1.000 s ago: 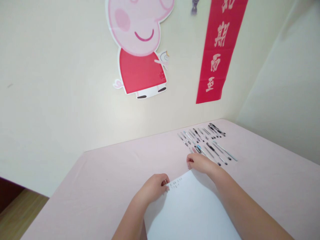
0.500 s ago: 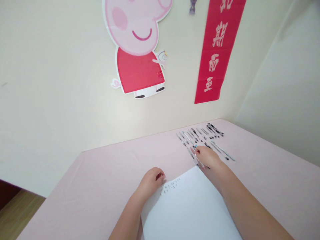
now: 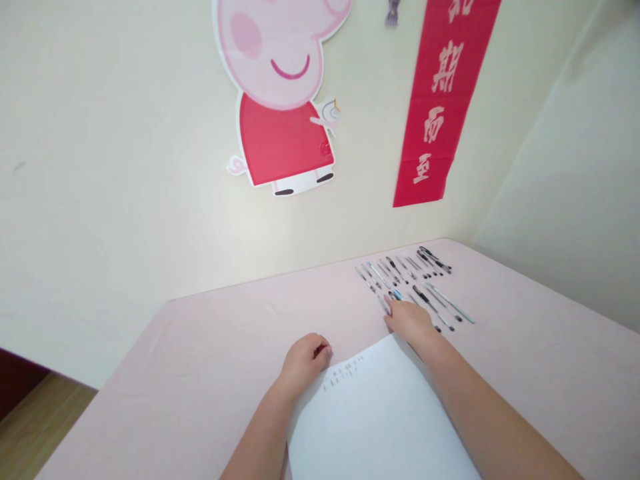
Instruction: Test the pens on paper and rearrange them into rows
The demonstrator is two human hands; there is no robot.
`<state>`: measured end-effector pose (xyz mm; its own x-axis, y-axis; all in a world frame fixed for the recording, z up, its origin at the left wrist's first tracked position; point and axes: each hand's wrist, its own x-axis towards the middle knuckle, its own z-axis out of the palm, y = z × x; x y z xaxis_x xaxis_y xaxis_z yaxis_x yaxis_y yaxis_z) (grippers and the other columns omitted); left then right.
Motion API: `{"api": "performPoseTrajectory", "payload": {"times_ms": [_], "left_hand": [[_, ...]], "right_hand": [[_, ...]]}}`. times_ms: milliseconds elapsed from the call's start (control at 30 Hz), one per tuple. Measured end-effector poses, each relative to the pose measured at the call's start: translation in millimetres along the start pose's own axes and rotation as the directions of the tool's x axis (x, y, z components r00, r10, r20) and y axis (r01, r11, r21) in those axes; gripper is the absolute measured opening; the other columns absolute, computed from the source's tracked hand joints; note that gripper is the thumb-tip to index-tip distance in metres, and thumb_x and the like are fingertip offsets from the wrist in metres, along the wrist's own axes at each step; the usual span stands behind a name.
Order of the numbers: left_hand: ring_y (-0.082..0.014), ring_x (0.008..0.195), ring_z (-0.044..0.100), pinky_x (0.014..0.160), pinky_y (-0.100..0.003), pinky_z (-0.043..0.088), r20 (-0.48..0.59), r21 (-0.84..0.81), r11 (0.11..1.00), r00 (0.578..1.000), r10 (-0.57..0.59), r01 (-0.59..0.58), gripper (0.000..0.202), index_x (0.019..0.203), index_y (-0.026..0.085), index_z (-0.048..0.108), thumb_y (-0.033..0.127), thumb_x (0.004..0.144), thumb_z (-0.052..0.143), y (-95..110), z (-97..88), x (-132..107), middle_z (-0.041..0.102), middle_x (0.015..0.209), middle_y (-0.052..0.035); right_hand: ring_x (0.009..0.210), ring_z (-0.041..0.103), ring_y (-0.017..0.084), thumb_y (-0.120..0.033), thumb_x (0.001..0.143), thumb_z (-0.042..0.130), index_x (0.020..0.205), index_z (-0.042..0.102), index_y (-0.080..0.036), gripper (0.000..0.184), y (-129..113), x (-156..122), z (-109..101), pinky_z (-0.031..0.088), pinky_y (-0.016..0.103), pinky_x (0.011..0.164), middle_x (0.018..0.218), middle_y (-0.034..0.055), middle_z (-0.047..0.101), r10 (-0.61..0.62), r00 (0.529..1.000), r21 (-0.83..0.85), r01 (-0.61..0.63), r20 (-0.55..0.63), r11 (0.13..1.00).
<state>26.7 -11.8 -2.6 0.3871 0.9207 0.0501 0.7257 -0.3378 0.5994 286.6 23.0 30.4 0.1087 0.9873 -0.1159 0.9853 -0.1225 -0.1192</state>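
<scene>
A white sheet of paper (image 3: 380, 420) with a few lines of small writing near its top lies on the pink table (image 3: 210, 347). My left hand (image 3: 305, 357) rests in a loose fist at the sheet's top left corner, with nothing visible in it. My right hand (image 3: 410, 321) reaches past the sheet's top right corner into a row of pens (image 3: 415, 280). Its fingers are pressed together, their tips on a blue-tipped pen (image 3: 395, 295) at the near left of the row. The hand's back hides the grip itself.
Several more pens lie side by side toward the table's far right corner. A cream wall with a pink cartoon pig cut-out (image 3: 283, 100) and a red banner (image 3: 440, 100) with pale characters rises behind the table. Wooden floor (image 3: 35, 427) shows at the lower left.
My right hand moved from the sheet's top edge forward into the pens, and its fingertips now rest on the blue-tipped one. My left hand drew back slightly off the sheet's corner.
</scene>
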Motion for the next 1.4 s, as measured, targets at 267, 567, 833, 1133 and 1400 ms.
{"api": "performPoseTrajectory", "payload": {"times_ms": [267, 567, 833, 1133, 1400], "left_hand": [[-0.0145, 0.072, 0.053, 0.066, -0.025, 0.036, -0.005, -0.009, 1.0, 1.0, 0.0, 0.0, 0.023, 0.077, 0.018, 0.062, 0.028, 0.08, 0.042, 1, -1.9, -1, 0.061, 0.076, -0.0029], [-0.0137, 0.067, 0.052, 0.062, -0.025, 0.038, 0.002, -0.23, 0.962, 0.988, -0.152, 0.149, 0.024, 0.075, 0.016, 0.061, 0.033, 0.079, 0.044, -5, 0.6, 3, 0.06, 0.069, -0.0019], [-0.0119, 0.061, 0.051, 0.057, -0.024, 0.039, 0.0, -0.502, 0.841, 0.972, -0.235, 0.203, 0.028, 0.08, 0.014, 0.058, 0.039, 0.078, 0.048, -4, 1.8, 4, 0.059, 0.068, -0.0025], [-0.0148, 0.076, 0.055, 0.069, -0.026, 0.042, 0.175, -0.35, 0.937, 0.983, 0.053, 0.011, 0.031, 0.099, 0.016, 0.064, 0.029, 0.071, 0.059, 22, -5.9, -6, 0.064, 0.092, -0.0061], [-0.0145, 0.075, 0.056, 0.069, -0.027, 0.043, 0.136, -0.547, 0.831, 0.99, -0.029, 0.1, 0.032, 0.099, 0.014, 0.062, 0.032, 0.072, 0.06, 26, 2.3, -2, 0.065, 0.091, -0.0072]], "right_hand": [[0.087, 0.062, 0.025, -0.021, 0.073, 0.049, 0.097, 0.064, -0.014, 0.029, -3, -2, -1, 0.04, 0.029, 0.064, 0.094, 0.0137, 0.067, 0.009, 1.0, 0.001, -0.009, 0.017, 1.0], [0.068, 0.055, 0.014, -0.022, 0.072, 0.053, 0.064, 0.057, -0.017, 0.01, -8, -4, -11, 0.036, 0.022, 0.059, 0.072, 0.0038, 0.061, -0.234, 0.969, 0.338, 0.245, -0.072, 0.909], [0.08, 0.053, 0.016, -0.02, 0.074, 0.051, 0.068, 0.054, -0.019, 0.006, -45, -41, -39, 0.037, 0.027, 0.075, 0.08, 0.0029, 0.058, -0.442, 0.829, 0.36, 0.551, -0.344, 0.753], [0.077, 0.053, 0.017, -0.022, 0.076, 0.048, 0.07, 0.053, -0.019, 0.008, -27, -29, -41, 0.037, 0.026, 0.072, 0.078, 0.0042, 0.058, -0.23, 0.84, 0.299, 0.411, -0.492, 0.861], [0.054, 0.051, 0.011, -0.032, 0.077, 0.048, 0.071, 0.049, -0.019, 0.014, -58, -41, -17, 0.035, 0.021, 0.052, 0.06, -0.0016, 0.059, -0.393, 0.917, 0.813, 0.278, -0.065, 0.513]]}}
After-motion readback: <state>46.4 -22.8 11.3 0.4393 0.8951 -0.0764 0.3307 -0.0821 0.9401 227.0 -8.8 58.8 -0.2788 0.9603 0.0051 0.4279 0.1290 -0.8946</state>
